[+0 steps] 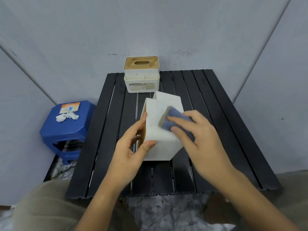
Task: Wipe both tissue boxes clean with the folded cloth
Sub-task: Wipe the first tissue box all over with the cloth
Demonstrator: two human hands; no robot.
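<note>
While the black slatted worktop (pixel 216 130) fills the middle of the frame, a blue stool (pixel 66 130) sits at its left edge, carrying a small packet and some crumpled white scraps. At the upper centre of the worktop stands the second tissue box (pixel 141 75), upright with its tan slotted lid on top, a few dark specks showing on its white side. Just below it, near the centre of the frame, the first tissue box (pixel 160 134) is tipped on its side, lid end facing left, a broad white face turned upward.

The left hand (pixel 131 147) steadies this box at the lid end, fingers curled around the edge and thumb pressed on the upper face. The right hand (pixel 198 135) holds the folded cloth (pixel 173 120), blue-grey, flat against the upper face, fingers laid over it and thumb pinching its near edge.

Small brown specks remain on the face near the cloth, so the wipe likely calls for firm, overlapping strokes across the whole panel, with the left hand bracing against the push. Turning the box to reach each side, including the lid, would probably come before moving to the second one.
</note>
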